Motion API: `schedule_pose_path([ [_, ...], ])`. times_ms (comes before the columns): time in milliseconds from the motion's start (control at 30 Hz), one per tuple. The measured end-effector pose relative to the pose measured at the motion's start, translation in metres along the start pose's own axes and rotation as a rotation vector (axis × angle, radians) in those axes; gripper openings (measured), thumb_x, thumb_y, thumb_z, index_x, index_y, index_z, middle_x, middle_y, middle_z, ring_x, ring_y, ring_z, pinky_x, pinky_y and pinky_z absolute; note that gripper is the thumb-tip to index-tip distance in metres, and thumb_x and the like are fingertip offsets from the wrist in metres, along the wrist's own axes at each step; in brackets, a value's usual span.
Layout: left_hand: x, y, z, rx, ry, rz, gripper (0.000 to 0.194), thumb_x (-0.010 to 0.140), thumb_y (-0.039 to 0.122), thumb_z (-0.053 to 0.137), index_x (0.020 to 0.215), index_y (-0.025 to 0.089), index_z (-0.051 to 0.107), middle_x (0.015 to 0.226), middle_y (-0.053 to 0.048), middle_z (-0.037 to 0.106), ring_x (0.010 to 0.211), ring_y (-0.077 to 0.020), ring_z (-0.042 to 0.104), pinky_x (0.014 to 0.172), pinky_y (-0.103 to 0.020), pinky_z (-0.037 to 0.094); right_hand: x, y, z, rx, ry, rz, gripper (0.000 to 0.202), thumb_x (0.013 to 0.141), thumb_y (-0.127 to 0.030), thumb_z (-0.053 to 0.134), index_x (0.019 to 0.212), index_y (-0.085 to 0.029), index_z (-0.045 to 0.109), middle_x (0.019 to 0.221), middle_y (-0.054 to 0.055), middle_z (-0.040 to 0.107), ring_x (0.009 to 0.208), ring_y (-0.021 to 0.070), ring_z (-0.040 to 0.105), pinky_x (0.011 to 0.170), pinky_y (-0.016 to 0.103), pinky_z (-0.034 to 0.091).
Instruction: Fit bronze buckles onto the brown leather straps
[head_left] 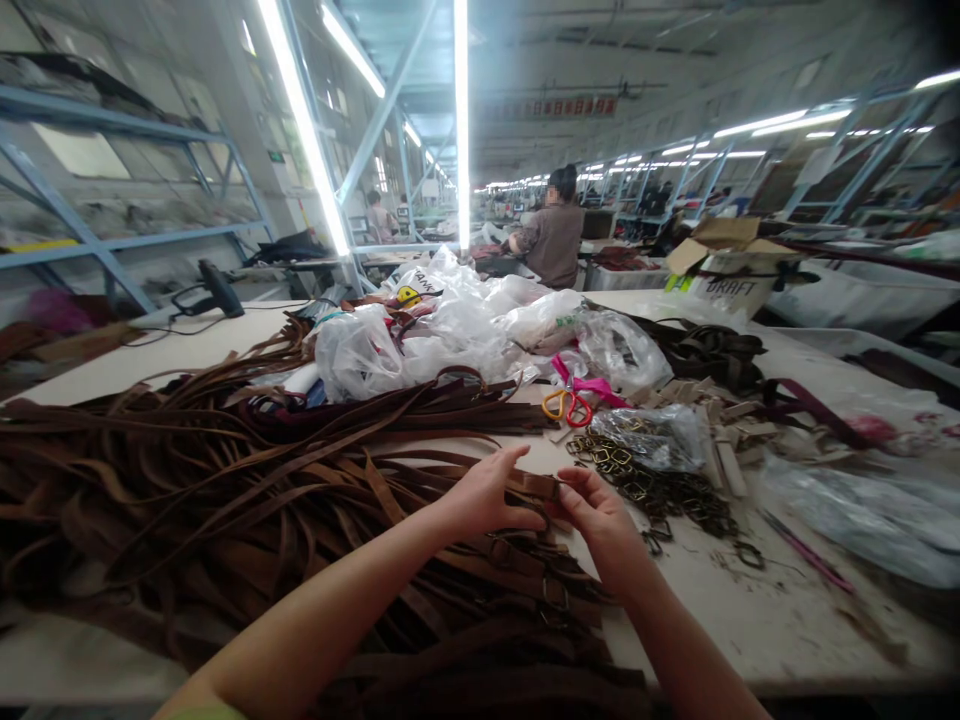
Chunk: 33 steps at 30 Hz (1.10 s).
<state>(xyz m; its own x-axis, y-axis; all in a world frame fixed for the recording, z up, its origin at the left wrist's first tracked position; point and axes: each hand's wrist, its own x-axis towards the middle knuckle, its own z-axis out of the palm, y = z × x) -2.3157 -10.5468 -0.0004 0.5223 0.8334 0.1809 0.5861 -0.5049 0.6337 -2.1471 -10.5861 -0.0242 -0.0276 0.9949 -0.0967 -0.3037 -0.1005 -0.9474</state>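
Note:
Many long brown leather straps (300, 520) spread across the left and middle of the table. Between my hands is the end of one brown strap (536, 486). My left hand (499, 497) has its thumb and fingers apart beside this strap. With fingers pinched together, my right hand (589, 500) grips the strap's end; a small dark piece at the fingertips is too small to make out. Just right of my right hand lies a pile of brass-coloured metal buckles (637, 475). Some straps below my hands carry metal buckles (555, 592) too.
White plastic bags (465, 320) are heaped behind the straps. Scissors with red and yellow handles (568, 405) lie by the buckles, and a pink-handled tool (810, 553) at right. Beige strips (724, 450) and clear bags (862, 510) cover the right side. A person (556, 230) stands beyond the table.

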Motion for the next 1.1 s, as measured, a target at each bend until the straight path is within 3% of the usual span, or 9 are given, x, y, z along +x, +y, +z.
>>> schedule_pose_path([
  [133,0.005,0.003,-0.002,0.171,-0.209,0.01,0.035,0.076,0.047,0.054,0.094,0.016,0.058,0.084,-0.005,0.062,0.076,-0.0183,0.056,0.066,-0.026,0.04,-0.005,-0.008,-0.029,-0.039,0.128,-0.049,0.038,0.065,-0.04,0.066,0.095,-0.022,0.051,0.081,-0.001,0.057,0.07,0.0121,0.054,0.069,0.028,0.045],
  [300,-0.017,-0.002,-0.027,0.469,-0.233,-0.034,0.03,0.085,0.04,0.039,0.08,0.017,0.058,0.078,-0.005,0.061,0.073,-0.0185,0.056,0.064,-0.025,0.038,-0.02,-0.012,-0.075,-0.281,0.351,-0.105,0.037,0.063,-0.041,0.065,0.091,-0.021,0.051,0.07,-0.003,0.051,0.066,0.0127,0.053,0.067,0.027,0.044],
  [367,-0.039,-0.012,-0.047,0.457,-0.337,-0.088,0.029,0.084,0.042,0.041,0.083,0.019,0.058,0.08,-0.004,0.062,0.076,-0.0187,0.056,0.066,-0.025,0.038,-0.031,-0.008,-0.084,-0.35,0.256,-0.014,0.036,0.066,-0.042,0.061,0.092,-0.02,0.052,0.071,-0.001,0.053,0.067,0.0139,0.053,0.066,0.029,0.044],
  [500,-0.085,-0.017,-0.097,0.214,-0.523,-0.375,0.036,0.078,0.052,0.047,0.092,0.021,0.059,0.088,0.0,0.062,0.079,-0.0164,0.057,0.067,-0.022,0.041,-0.046,0.007,-0.09,-0.642,-0.181,0.192,0.032,0.073,-0.045,0.05,0.089,-0.018,0.056,0.065,0.001,0.057,0.063,0.0162,0.053,0.061,0.03,0.042],
  [600,-0.091,-0.016,-0.117,0.1,-0.48,-0.448,0.038,0.08,0.051,0.043,0.098,0.02,0.058,0.094,0.0,0.062,0.085,-0.0158,0.057,0.072,-0.021,0.042,-0.035,0.011,-0.084,-0.919,-0.17,0.14,0.037,0.076,-0.05,0.045,0.094,-0.02,0.057,0.077,0.004,0.062,0.073,0.0202,0.056,0.067,0.033,0.043],
  [733,-0.045,-0.043,-0.095,0.389,-0.183,-0.256,0.033,0.084,0.043,0.041,0.096,0.019,0.06,0.097,-0.003,0.061,0.091,-0.0178,0.055,0.08,-0.025,0.041,-0.003,0.003,-0.038,-0.963,-0.226,-0.076,0.042,0.08,-0.049,0.041,0.108,-0.02,0.053,0.102,0.008,0.061,0.091,0.0221,0.056,0.079,0.034,0.043],
  [900,0.042,-0.085,-0.03,0.656,-0.134,-0.049,0.03,0.082,0.017,0.043,0.109,0.019,0.055,0.103,-0.008,0.059,0.094,-0.0178,0.055,0.082,-0.028,0.04,0.012,0.0,0.021,-1.038,-0.398,-0.278,0.036,0.081,-0.034,0.043,0.11,-0.017,0.055,0.114,0.01,0.057,0.106,0.023,0.051,0.092,0.037,0.038],
  [1000,0.071,-0.101,-0.003,0.668,-0.152,-0.02,0.028,0.079,0.011,0.044,0.102,0.017,0.059,0.094,-0.011,0.061,0.092,-0.0207,0.055,0.082,-0.033,0.038,0.008,0.009,0.002,-0.938,-0.403,-0.222,0.033,0.081,-0.036,0.044,0.106,-0.02,0.056,0.109,0.007,0.06,0.101,0.0207,0.053,0.088,0.034,0.041],
  [1100,0.078,-0.111,0.006,0.64,-0.193,-0.031,0.018,0.081,0.017,0.045,0.082,0.013,0.063,0.084,-0.012,0.061,0.085,-0.0216,0.055,0.077,-0.032,0.037,0.006,0.022,-0.054,-0.925,-0.185,-0.153,0.035,0.081,-0.041,0.04,0.103,-0.02,0.057,0.105,0.007,0.062,0.097,0.0211,0.055,0.086,0.035,0.042],
])
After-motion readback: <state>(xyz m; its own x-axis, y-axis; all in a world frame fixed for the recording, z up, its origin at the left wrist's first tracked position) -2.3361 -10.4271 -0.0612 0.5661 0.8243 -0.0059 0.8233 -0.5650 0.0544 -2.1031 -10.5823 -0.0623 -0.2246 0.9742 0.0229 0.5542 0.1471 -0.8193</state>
